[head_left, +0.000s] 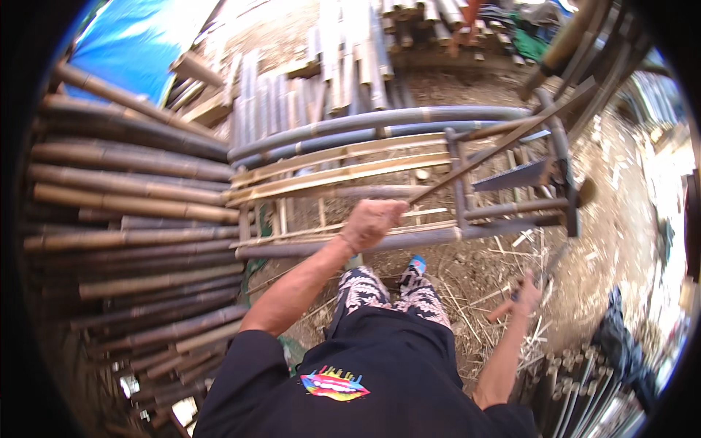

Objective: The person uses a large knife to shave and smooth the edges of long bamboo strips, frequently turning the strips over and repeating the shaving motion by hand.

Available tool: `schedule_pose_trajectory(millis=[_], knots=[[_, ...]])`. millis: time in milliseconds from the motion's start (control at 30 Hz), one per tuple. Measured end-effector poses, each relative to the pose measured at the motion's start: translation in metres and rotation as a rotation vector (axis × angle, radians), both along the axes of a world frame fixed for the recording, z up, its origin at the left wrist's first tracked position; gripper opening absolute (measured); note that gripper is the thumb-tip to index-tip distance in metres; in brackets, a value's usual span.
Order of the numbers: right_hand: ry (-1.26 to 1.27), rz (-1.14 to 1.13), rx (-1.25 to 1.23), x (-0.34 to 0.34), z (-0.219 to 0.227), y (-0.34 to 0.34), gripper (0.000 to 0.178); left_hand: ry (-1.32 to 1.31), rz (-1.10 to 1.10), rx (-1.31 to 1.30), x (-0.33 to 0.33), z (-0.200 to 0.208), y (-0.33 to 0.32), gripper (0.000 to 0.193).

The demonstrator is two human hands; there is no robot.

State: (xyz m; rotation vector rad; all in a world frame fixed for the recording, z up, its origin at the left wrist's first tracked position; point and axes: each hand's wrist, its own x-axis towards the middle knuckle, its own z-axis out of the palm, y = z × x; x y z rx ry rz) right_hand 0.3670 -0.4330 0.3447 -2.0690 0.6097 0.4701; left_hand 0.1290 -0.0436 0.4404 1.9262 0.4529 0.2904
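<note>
My left hand (374, 221) is closed around one end of a long split bamboo strip (478, 164). The strip slants up and to the right across a bamboo bench frame (350, 241). Low on the right, my right hand (527, 292) is closed on what looks like a knife with an orange-brown wooden handle (501, 311); its dark blade is blurred. Thin pale bamboo slats (343, 173) lie lengthwise on the frame. A hand saw (511, 177) rests at the frame's right end, partly behind the strip.
Bamboo poles (139, 219) are stacked at the left, and split lengths (343, 58) lie beyond the frame. Thin poles (573, 387) stand at the lower right beside a dark cloth (621, 343). Shavings (475, 314) litter the dirt floor. A blue tarp (131, 44) hangs upper left.
</note>
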Motion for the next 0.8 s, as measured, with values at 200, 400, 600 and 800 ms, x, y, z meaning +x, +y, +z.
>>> schedule_pose_trajectory(millis=[200, 400, 600, 800], knots=[[0.132, 0.109, 1.191, -0.001, 0.057, 0.003, 0.076, 0.417, -0.145, 0.182, -0.014, -0.056, -0.05, 0.046], [0.009, 0.296, 1.176, -0.014, 0.097, 0.102, 0.069, 0.361, -0.191, 0.1, -0.053, -0.109, -0.037, 0.052], [-0.017, 0.303, 0.795, -0.036, 0.103, 0.161, 0.042, 0.359, -0.15, 0.1, -0.078, -0.143, 0.019, 0.058], [-0.127, 0.365, 0.799, -0.05, 0.111, 0.198, 0.043, 0.245, -0.068, 0.22, -0.084, -0.139, 0.065, 0.062]])
